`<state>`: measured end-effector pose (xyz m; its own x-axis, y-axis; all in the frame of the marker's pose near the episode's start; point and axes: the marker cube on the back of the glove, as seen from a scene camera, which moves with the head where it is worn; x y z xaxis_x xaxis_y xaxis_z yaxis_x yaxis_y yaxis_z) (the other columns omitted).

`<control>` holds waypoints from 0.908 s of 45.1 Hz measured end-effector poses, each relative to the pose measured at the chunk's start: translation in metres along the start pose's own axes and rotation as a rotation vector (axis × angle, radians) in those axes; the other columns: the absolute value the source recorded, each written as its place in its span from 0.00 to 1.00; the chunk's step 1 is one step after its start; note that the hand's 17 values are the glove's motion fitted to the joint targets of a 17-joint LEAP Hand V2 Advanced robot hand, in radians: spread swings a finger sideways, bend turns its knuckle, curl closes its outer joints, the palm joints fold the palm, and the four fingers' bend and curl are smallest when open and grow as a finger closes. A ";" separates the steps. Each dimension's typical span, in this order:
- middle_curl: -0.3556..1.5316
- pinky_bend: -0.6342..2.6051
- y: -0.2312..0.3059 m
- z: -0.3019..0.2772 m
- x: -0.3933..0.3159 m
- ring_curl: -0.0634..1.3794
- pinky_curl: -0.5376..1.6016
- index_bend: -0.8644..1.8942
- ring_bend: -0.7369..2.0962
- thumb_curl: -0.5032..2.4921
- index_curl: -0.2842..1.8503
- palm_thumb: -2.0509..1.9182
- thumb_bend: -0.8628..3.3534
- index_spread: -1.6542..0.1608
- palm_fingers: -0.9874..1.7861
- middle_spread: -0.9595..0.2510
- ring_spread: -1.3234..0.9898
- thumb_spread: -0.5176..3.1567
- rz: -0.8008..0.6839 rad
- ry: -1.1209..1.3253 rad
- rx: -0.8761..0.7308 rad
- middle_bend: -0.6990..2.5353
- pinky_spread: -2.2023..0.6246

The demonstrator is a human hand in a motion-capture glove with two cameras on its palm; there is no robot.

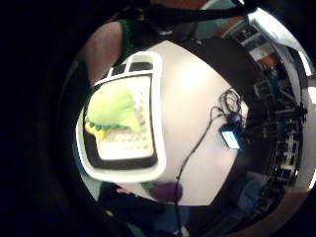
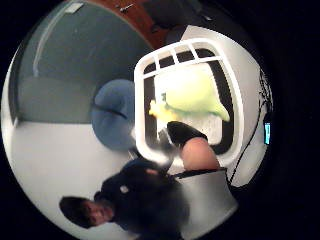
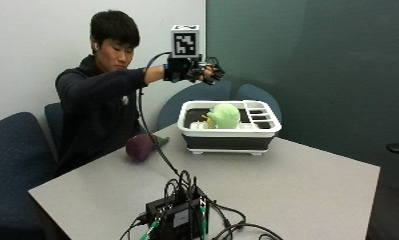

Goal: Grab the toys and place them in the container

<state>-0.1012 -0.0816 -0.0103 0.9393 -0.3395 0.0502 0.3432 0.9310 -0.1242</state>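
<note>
The gloved right hand (image 3: 198,71) hangs in the air above the white-rimmed container (image 3: 229,131), fingers relaxed and holding nothing. A green plush toy (image 3: 223,115) with yellow at its underside sits inside the container, on its slotted white floor, as both palm views show. A purple plush toy (image 3: 141,146) lies on the grey table (image 3: 299,185) beside the person, near the container's end and apart from it. Judging by this, one toy is stowed and the purple one is next. The hand would do well to travel back over the rim, descend onto the purple toy's body from above, and avoid the cable (image 3: 156,145) running just past it.
</note>
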 end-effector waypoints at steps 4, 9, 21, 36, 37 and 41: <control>0.43 0.46 0.067 0.026 -0.016 0.24 0.43 0.39 0.39 0.35 0.27 0.58 0.20 0.78 0.29 0.79 0.55 0.45 -0.272 0.087 -0.108 0.28 0.78; 0.42 0.44 0.124 0.076 0.031 0.24 0.42 0.37 0.39 0.34 0.27 0.58 0.20 0.78 0.32 0.79 0.56 0.47 -0.246 0.371 -0.203 0.27 0.78; 0.41 0.45 0.205 0.178 0.064 0.25 0.42 0.34 0.40 0.32 0.24 0.58 0.20 0.79 0.31 0.79 0.57 0.48 -0.114 0.248 -0.473 0.27 0.78; 0.42 0.44 0.206 0.220 0.084 0.27 0.39 0.35 0.51 0.33 0.23 0.63 0.23 0.81 0.62 0.74 0.51 0.50 -0.121 0.072 -0.210 0.32 0.73; 0.42 0.44 0.205 0.222 0.083 0.26 0.38 0.35 0.52 0.33 0.23 0.64 0.23 0.81 0.62 0.73 0.50 0.50 -0.122 0.044 -0.170 0.32 0.72; 0.47 0.46 0.200 0.224 0.072 0.33 0.41 0.39 0.58 0.36 0.24 0.68 0.24 0.80 0.75 0.70 0.46 0.45 -0.132 -0.047 -0.039 0.38 0.69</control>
<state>0.0338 0.1107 0.1903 0.8849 -0.4513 0.1149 0.4646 0.8724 -0.1514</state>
